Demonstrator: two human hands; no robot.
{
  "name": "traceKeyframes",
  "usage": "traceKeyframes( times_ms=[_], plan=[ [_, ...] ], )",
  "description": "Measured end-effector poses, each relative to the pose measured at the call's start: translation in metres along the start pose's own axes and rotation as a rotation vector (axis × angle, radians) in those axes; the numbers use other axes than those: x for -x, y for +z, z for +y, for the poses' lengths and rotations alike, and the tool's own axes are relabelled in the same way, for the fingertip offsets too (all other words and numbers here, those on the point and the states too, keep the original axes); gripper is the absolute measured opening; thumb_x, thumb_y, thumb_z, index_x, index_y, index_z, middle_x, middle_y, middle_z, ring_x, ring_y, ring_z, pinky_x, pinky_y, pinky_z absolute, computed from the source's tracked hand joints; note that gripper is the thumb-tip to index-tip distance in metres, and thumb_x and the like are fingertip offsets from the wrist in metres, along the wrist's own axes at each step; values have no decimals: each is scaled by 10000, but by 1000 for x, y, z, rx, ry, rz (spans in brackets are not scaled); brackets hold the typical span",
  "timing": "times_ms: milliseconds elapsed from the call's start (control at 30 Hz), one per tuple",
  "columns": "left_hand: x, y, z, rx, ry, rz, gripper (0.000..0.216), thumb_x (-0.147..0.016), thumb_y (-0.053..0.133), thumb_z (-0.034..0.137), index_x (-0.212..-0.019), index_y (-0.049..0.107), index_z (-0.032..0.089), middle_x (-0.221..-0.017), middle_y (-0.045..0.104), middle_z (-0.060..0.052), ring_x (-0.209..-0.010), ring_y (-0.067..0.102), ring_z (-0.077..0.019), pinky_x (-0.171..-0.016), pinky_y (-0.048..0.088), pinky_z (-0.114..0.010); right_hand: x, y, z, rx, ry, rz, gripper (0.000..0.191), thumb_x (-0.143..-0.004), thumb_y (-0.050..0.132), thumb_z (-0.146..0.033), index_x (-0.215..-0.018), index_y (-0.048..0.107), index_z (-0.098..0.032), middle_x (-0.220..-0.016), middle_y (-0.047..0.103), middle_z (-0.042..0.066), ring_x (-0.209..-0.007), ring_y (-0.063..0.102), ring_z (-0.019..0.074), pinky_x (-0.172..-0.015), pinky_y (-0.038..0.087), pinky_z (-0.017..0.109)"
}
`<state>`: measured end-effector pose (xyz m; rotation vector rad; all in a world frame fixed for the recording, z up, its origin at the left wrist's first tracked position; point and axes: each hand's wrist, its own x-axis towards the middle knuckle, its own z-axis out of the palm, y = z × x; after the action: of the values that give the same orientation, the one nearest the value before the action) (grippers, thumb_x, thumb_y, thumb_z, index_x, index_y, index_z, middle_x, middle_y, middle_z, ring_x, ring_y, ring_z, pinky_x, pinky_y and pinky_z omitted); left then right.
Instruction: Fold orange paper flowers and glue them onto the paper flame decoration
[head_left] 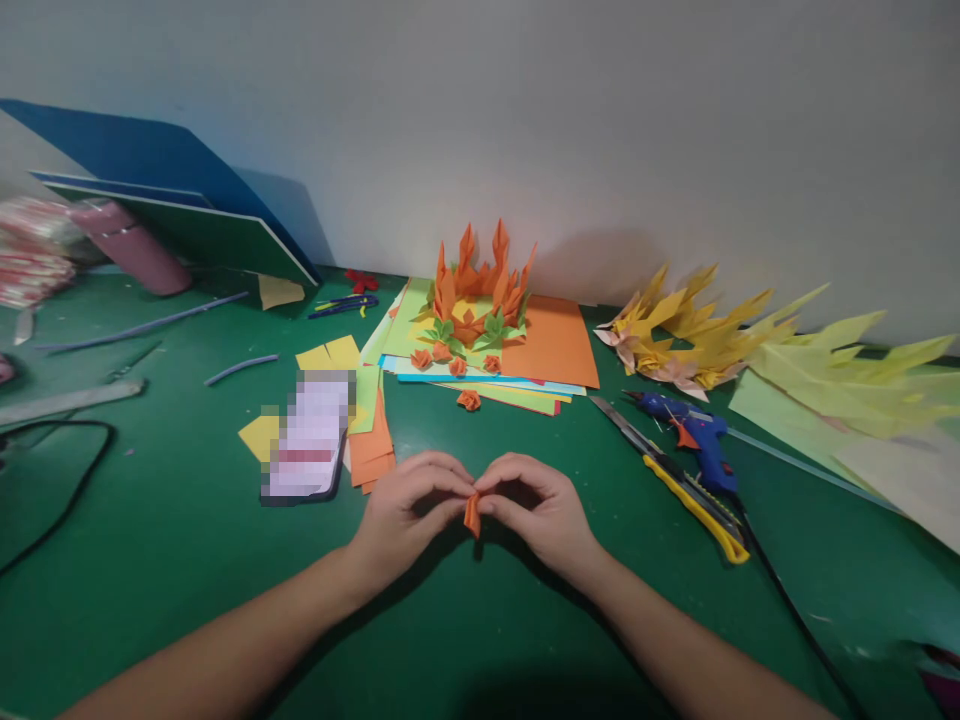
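Note:
A small folded piece of orange paper [472, 517] is pinched between the fingertips of both hands, just above the green table. My left hand [412, 500] is closed on its left side, and my right hand [536, 510] is closed on its right side. Part of the paper is hidden behind the fingertips. Straight ahead lies a small orange paper rose [469, 401]. Several similar roses [458, 366] sit in front of an orange paper crown [469, 285] with green leaves, which stands on a stack of coloured sheets [562, 340].
Left of my hands are a phone [311, 435], orange paper slips [371, 450] and yellow pieces [330, 353]. On the right lie a yellow cutter knife [694, 505], a blue glue gun [697, 430] with its cord, and yellow paper crowns [690, 340]. A pink bottle [131, 245] lies back left.

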<state>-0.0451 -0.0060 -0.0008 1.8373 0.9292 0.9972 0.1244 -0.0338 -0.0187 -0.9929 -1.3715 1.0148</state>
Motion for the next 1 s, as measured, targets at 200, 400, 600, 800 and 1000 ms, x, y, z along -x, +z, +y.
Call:
traceKeyframes(
  times_ms=[200, 400, 600, 800, 1000],
  plan=[
    [1, 0, -1, 14, 27, -13, 154, -768, 631, 316, -655, 664, 216, -715, 695, -57, -679, 628, -160, -644, 498, -281, 3, 2, -3, -9, 0, 14, 184, -717, 727, -380, -696, 696, -200, -659, 658, 20, -619, 613, 142, -590, 519, 281],
    [3, 4, 1, 114, -35, -27, 205, -775, 634, 361, -649, 641, 200, -710, 673, -53, -677, 617, -158, -656, 490, -288, 19, 13, -7, -173, 214, 125, 195, -698, 733, -377, -716, 661, -196, -642, 623, -7, -524, 569, 106, -485, 504, 227],
    [3, 7, 1, 219, -137, -78, 210, -749, 666, 363, -651, 624, 182, -686, 630, -31, -632, 596, -140, -608, 476, -265, 23, 14, -7, -297, 322, 101, 200, -666, 750, -351, -746, 655, -193, -595, 603, -27, -486, 557, 90, -473, 500, 209],
    [8, 9, -3, 228, -41, -94, 190, -807, 614, 324, -687, 566, 184, -722, 598, -21, -650, 574, -126, -610, 462, -250, 23, 11, -7, -246, 273, 114, 77, -690, 721, -256, -743, 698, -205, -652, 613, -20, -515, 556, 81, -493, 493, 195],
    [10, 8, -4, 88, 139, -80, 137, -852, 555, 241, -727, 537, 187, -796, 596, -32, -735, 583, -130, -661, 470, -256, 25, 11, -4, -207, 189, 128, 28, -694, 716, -216, -713, 703, -200, -648, 611, -16, -518, 539, 81, -481, 457, 194]
  ],
)
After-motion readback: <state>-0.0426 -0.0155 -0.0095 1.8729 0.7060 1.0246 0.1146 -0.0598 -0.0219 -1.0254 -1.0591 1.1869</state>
